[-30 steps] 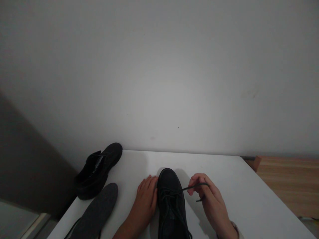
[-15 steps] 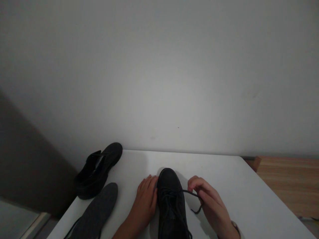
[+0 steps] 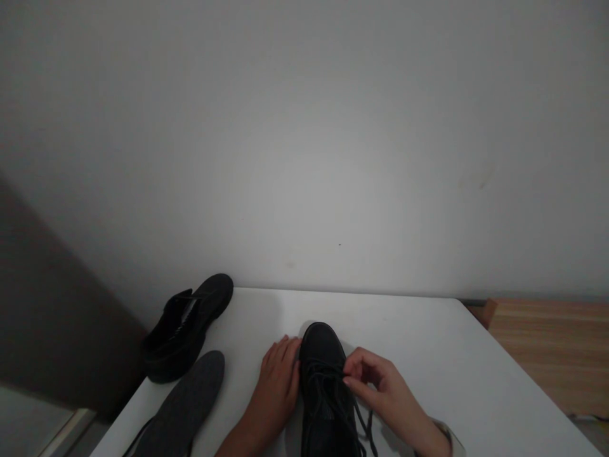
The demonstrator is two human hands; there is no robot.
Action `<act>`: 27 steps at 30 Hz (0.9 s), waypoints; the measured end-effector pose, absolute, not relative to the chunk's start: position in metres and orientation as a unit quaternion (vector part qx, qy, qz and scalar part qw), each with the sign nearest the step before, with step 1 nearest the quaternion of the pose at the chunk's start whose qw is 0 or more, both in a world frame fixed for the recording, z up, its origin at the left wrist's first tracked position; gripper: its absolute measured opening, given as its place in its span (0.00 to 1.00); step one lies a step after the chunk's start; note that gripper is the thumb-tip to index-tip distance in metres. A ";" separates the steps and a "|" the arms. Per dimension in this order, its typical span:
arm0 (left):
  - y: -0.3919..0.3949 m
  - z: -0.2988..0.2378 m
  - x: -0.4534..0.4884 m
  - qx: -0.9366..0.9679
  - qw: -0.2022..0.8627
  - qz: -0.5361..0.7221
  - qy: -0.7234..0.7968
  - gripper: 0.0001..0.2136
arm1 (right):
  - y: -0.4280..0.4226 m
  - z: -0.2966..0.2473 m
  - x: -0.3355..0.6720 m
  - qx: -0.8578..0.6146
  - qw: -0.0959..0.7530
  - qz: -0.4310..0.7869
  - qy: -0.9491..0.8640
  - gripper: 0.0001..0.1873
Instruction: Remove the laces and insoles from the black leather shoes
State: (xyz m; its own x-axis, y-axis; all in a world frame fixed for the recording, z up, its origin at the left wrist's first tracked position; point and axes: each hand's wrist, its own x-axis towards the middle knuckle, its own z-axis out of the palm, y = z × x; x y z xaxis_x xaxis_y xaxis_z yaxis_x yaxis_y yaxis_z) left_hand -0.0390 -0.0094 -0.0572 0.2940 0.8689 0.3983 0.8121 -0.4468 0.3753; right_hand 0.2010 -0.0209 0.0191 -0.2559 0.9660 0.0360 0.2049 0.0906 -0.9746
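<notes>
A black lace-up shoe (image 3: 324,355) stands on the white table (image 3: 428,343), toe pointing away from me. My left hand (image 3: 276,384) lies flat against the shoe's left side, steadying it. My right hand (image 3: 378,387) is over the shoe's right side, its fingertips pinching a black lace (image 3: 354,416) at the eyelets. The loose lace end trails down toward the bottom edge of the picture.
A second black shoe (image 3: 188,327) sits at the table's back left corner. A dark grey insole (image 3: 183,406) lies at the front left. A plain wall rises behind the table; a wooden floor (image 3: 547,349) shows at the right.
My right hand has moved left from beside the shoe onto its lacing, bringing the lace with it. My left hand and both shoes have stayed put.
</notes>
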 end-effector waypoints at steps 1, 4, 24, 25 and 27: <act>-0.010 -0.057 -0.039 0.804 0.051 0.279 0.522 0.20 | -0.021 0.020 0.201 -0.468 0.387 0.486 -0.629 0.12; -0.010 -0.056 -0.039 0.806 0.053 0.276 0.520 0.20 | -0.021 0.022 0.202 -0.472 0.381 0.474 -0.638 0.11; -0.010 -0.059 -0.038 0.800 0.063 0.286 0.524 0.20 | -0.029 0.012 0.194 -0.449 0.433 0.434 -0.650 0.14; -0.010 -0.059 -0.038 0.799 0.062 0.287 0.525 0.20 | -0.029 0.012 0.194 -0.449 0.437 0.439 -0.644 0.14; -0.010 -0.059 -0.037 0.797 0.059 0.288 0.528 0.20 | -0.030 0.012 0.194 -0.448 0.443 0.451 -0.632 0.15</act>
